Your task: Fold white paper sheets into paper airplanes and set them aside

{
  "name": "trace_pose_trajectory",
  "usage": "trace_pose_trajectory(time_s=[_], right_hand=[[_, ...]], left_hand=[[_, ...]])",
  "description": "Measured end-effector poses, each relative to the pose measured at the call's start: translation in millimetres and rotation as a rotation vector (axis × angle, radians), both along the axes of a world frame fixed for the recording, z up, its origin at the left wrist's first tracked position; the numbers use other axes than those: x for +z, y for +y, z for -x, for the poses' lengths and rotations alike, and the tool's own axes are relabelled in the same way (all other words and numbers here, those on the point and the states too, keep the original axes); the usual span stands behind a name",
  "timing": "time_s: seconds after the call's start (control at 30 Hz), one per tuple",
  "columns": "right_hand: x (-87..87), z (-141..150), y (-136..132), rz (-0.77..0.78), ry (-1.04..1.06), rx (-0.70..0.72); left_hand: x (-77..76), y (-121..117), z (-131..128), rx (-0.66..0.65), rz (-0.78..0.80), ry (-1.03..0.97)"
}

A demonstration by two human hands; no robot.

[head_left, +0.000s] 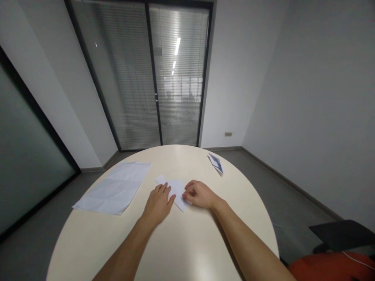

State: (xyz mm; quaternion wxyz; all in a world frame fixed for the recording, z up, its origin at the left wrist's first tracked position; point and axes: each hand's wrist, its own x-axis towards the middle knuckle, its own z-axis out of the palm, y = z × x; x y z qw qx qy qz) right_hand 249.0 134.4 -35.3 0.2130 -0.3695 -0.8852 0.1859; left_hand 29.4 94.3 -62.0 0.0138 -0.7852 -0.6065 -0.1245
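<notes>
A small white folded paper (pixel 177 187) lies on the round cream table (pixel 175 160), between my two hands. My left hand (pixel 157 203) rests flat over its left side, fingers stretched and thumb apart. At the paper's right edge, my right hand (pixel 199 194) has its fingers curled in a pinch on it. Parts of the paper are hidden beneath both hands. Farther left is a large white sheet (pixel 118 187) with crease lines across it. Toward the back right of the table sits a small folded paper piece (pixel 216 163) with a dark patch.
Behind the table stand glass doors (pixel 181 117) with blinds. A red chair seat (pixel 328 267) and a flat black object (pixel 342 234) are at the lower right, beside the table's edge. Grey walls rise at both sides.
</notes>
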Motion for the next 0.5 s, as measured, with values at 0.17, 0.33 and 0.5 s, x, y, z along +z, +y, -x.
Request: trace_pose_trajectory(time_s=[0.17,0.33,0.5], right_hand=[[-9.2,3.2,1.4,0.039,0.033,0.041],[-22.2,-0.1,9.0,-0.083,0.083,-0.104],[-27.4,-3.5,13.1,-0.074,0.075,-0.108]], left_hand=[[-0.2,0.2,-0.5,-0.012,0.029,0.001],[-2.8,0.6,0.8,-0.056,0.059,-0.060],[-5.0,3.2,1.1,-0.133,0.038,-0.085]])
